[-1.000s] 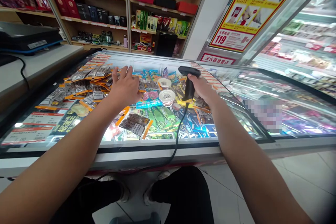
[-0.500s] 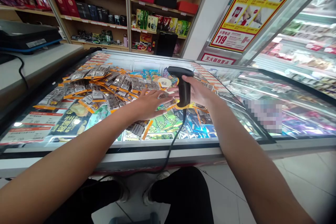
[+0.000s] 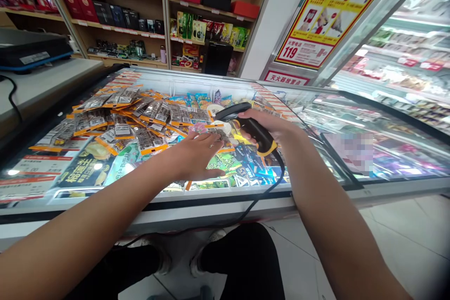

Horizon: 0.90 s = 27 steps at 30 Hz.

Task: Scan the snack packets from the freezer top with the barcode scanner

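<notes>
My right hand is wrapped round the grip of a black barcode scanner with a yellow-edged base. The scanner's head points left, above the glass and close to my left fingers, and its cable hangs from the grip's end. My left hand is open, palm down with fingers stretched, over small orange-edged snack packets. Part of one packet shows by its fingertips; whether they press on it I cannot tell. To the left, a heap of similar clear packets with barcode labels lies on the freezer's glass top.
Colourful bags show beneath the glass. Price cards lie at the left end. A black device stands on the white counter at left. Behind are stocked shelves and a red-yellow poster. A second glass-topped section continues right.
The scanner has tipped from grip-down to slanted, its head lower and its base swung right. My left hand has moved slightly down and covers more of the packets near it.
</notes>
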Each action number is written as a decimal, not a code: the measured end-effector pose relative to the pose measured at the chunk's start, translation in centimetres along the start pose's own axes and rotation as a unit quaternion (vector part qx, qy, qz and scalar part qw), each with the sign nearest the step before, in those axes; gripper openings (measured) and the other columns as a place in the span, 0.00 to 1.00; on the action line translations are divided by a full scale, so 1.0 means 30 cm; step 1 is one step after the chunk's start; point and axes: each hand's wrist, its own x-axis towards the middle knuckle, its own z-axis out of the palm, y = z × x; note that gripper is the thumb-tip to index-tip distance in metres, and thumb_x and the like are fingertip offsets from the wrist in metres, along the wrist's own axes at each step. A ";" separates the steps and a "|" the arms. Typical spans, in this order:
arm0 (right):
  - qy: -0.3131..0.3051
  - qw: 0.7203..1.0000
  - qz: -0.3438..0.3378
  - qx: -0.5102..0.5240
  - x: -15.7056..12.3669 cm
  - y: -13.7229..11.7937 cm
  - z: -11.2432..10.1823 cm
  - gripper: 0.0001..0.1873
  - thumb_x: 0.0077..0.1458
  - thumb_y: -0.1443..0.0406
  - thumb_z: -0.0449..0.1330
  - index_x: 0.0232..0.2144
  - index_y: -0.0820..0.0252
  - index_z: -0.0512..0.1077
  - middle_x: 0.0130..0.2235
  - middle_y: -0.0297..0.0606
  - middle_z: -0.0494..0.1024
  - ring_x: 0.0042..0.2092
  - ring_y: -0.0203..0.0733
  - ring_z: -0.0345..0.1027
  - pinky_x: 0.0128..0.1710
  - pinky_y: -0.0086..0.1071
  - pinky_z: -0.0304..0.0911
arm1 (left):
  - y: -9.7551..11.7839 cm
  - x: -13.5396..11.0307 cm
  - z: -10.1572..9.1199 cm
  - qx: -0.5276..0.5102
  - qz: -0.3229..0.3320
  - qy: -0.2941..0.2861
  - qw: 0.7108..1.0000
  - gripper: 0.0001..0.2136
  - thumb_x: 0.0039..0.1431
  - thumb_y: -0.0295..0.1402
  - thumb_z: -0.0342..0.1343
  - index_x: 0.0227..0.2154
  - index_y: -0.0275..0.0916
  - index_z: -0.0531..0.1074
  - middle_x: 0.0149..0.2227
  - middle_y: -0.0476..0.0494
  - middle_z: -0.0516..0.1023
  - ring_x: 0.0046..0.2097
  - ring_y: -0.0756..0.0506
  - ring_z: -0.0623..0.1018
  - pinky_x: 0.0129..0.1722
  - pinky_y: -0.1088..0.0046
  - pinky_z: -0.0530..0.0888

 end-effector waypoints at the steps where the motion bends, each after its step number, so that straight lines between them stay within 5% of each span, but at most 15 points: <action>1: -0.003 1.000 0.002 -0.010 -0.003 -0.001 0.001 0.20 0.59 0.48 0.58 0.27 0.57 0.70 0.21 0.40 0.71 0.20 0.39 0.61 0.17 0.34 0.61 | 0.008 -0.003 -0.001 -0.004 -0.008 -0.010 1.000 0.41 0.64 0.59 0.42 0.71 0.36 0.50 0.74 0.33 0.48 0.73 0.33 0.52 0.69 0.48 0.48; 7: -0.013 0.999 0.017 -0.043 -0.011 -0.011 0.004 0.20 0.59 0.48 0.59 0.29 0.59 0.72 0.22 0.42 0.73 0.21 0.41 0.65 0.19 0.35 0.63 | 0.017 0.000 0.004 -0.011 -0.017 -0.027 0.999 0.45 0.62 0.62 0.42 0.72 0.35 0.46 0.74 0.35 0.41 0.75 0.35 0.46 0.70 0.47 0.47; 20: -0.025 0.999 0.022 -0.036 -0.035 -0.026 0.026 0.22 0.60 0.47 0.57 0.28 0.58 0.71 0.22 0.43 0.74 0.21 0.41 0.65 0.19 0.34 0.63 | 0.003 0.012 0.032 -0.003 -0.023 -0.001 1.000 0.44 0.62 0.62 0.43 0.72 0.37 0.47 0.74 0.33 0.44 0.74 0.34 0.49 0.69 0.47 0.47; 25: -0.003 0.999 0.025 -0.035 -0.035 -0.030 0.029 0.22 0.60 0.46 0.57 0.28 0.58 0.71 0.23 0.44 0.74 0.23 0.43 0.67 0.21 0.35 0.65 | -0.004 0.019 0.048 0.004 -0.023 0.016 1.000 0.45 0.61 0.64 0.40 0.72 0.38 0.48 0.74 0.32 0.46 0.74 0.33 0.50 0.69 0.47 0.46; 27: 0.054 0.998 -0.016 -0.011 -0.018 -0.023 0.014 0.19 0.59 0.49 0.59 0.31 0.57 0.71 0.27 0.43 0.76 0.27 0.44 0.70 0.27 0.36 0.69 | -0.009 0.021 0.044 0.013 -0.038 0.026 0.999 0.44 0.61 0.64 0.39 0.72 0.37 0.50 0.74 0.32 0.48 0.73 0.31 0.52 0.69 0.47 0.48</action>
